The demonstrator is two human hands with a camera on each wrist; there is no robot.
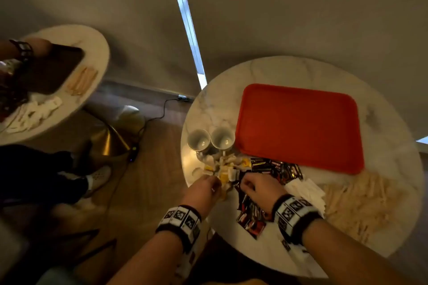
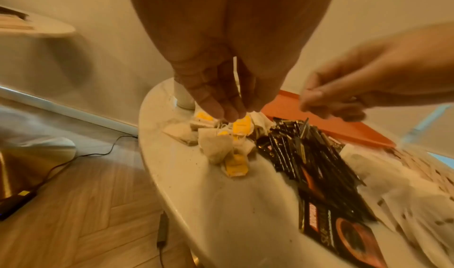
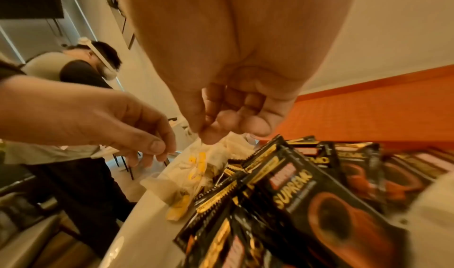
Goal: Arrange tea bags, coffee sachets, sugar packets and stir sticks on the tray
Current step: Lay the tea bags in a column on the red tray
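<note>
At the round marble tabletop's point(image 1: 266, 254) near edge, both your hands point(image 1: 206, 188) point(image 1: 259, 188) pinch thin strings above the yellow-tagged tea bags point(image 2: 222, 142); tangled strings could drag extras off before reaching the bare red tray point(image 1: 298, 127).

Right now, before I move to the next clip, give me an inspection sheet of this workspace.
Surface: round marble table, items crowded at its near edge.
Job's things: red tray bare; tea bags piled by its near left corner; coffee sachets beside them; white packets and stir sticks to the right.
Clutter: two white cups left of the tray.
Hands: left hand and right hand over the tea bags, fingertips pinched, apparently on tea bag strings; too blurred to confirm.
Cables: black cable across the wooden floor.
Surroundings: second table to the left, with another person there.
</note>
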